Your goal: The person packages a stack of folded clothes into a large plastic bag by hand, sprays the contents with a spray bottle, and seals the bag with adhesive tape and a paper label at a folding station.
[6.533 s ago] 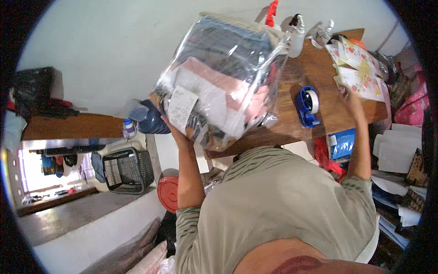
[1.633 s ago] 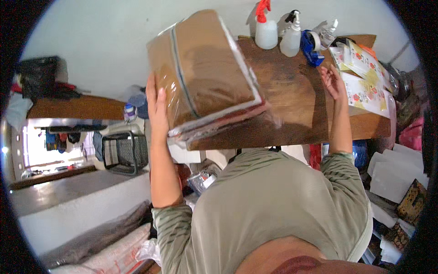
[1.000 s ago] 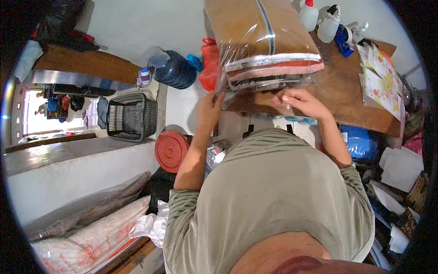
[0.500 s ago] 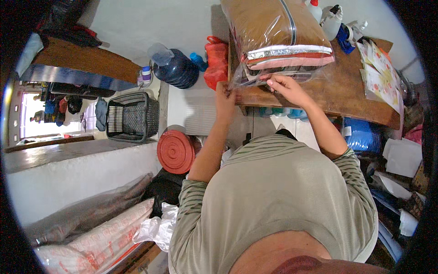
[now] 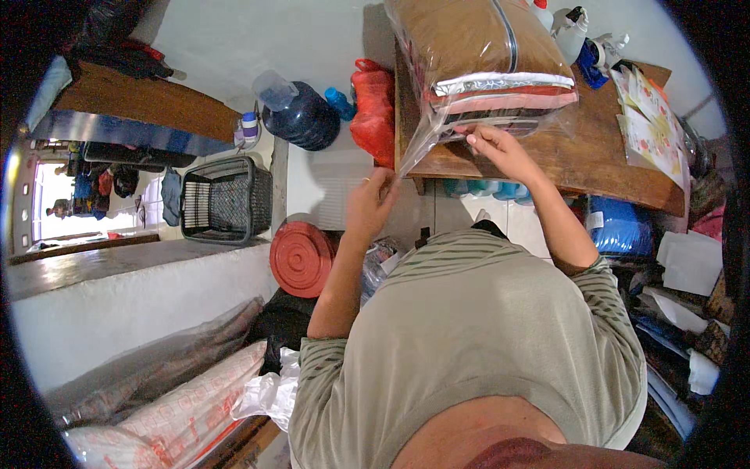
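A clear plastic bag (image 5: 420,139) encloses a stack of folded clothes (image 5: 469,47) on the wooden table (image 5: 625,176). A brown garment with a dark zip-like stripe lies on top, with white, red, pink and dark layers below. My left hand (image 5: 373,199) pinches a corner of the bag and draws it taut, off the table's left front edge. At the near side of the stack, my right hand (image 5: 500,150) has its fingers closed on the bag's loose edge, its fingertips partly behind the film.
Left of the table stand a red plastic bag (image 5: 373,117), a dark water jug (image 5: 302,117) and a red round lid (image 5: 301,259). A grey basket (image 5: 226,199) sits on the ledge. Spray bottles (image 5: 573,33) and printed sheets (image 5: 652,125) occupy the table's far and right sides.
My left hand has moved left and toward me, stretching the bag's corner into a taut strip. My right hand has shifted slightly right; the stack also appears a little farther right.
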A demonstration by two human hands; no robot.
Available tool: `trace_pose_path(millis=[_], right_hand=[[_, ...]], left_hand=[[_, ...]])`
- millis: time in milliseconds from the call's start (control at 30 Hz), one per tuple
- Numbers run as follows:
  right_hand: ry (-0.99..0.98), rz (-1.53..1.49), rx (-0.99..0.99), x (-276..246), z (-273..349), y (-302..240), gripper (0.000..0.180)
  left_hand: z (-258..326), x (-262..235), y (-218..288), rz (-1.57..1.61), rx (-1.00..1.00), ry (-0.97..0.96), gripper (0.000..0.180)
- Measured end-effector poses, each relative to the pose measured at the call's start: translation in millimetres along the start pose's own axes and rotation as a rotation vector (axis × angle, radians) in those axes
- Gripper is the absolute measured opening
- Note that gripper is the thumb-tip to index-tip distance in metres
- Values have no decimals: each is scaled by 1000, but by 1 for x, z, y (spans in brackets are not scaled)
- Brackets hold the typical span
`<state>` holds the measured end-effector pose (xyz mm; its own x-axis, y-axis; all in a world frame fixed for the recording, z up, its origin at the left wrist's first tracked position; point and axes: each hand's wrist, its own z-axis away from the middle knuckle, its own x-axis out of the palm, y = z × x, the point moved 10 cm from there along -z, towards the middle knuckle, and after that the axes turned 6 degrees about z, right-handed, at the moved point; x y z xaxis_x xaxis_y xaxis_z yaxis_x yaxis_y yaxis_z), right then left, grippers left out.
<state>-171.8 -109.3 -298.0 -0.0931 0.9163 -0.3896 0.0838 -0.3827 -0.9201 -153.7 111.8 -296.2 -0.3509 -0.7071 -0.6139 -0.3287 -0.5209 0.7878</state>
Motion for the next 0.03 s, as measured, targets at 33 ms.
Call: trace_pose_path(millis=[33], right_hand=[[1, 0, -1, 1, 0, -1, 33]], left_hand=[[-1, -6, 6, -18, -7, 61, 32]])
